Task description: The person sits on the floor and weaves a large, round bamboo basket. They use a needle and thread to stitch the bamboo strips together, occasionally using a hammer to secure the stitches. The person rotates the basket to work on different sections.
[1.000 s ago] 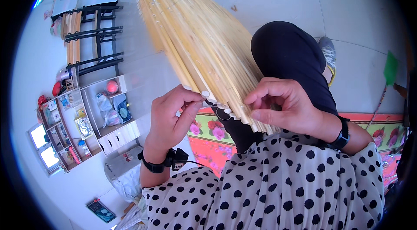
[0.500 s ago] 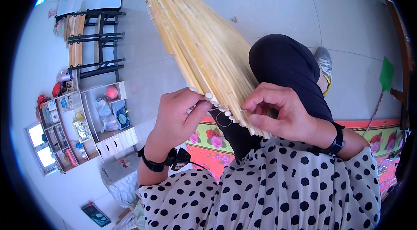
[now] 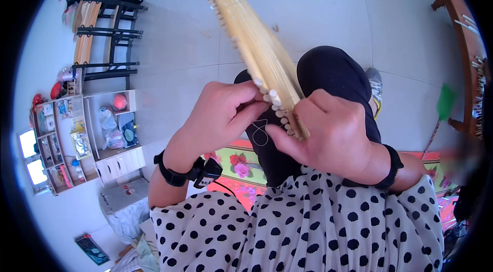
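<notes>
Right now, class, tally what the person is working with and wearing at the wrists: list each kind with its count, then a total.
Hands: 2 (left hand, right hand)
Bundle of bamboo slats: 1
Thin thread loop: 1
Black wristbands: 2 (left wristband, right wristband)
Total: 6

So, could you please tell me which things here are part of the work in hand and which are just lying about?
In use:
- bundle of bamboo slats
- thin thread loop
- left hand
- right hand

Lying about:
- shelf unit
- black metal rack
- green-headed tool
- floral mat
</notes>
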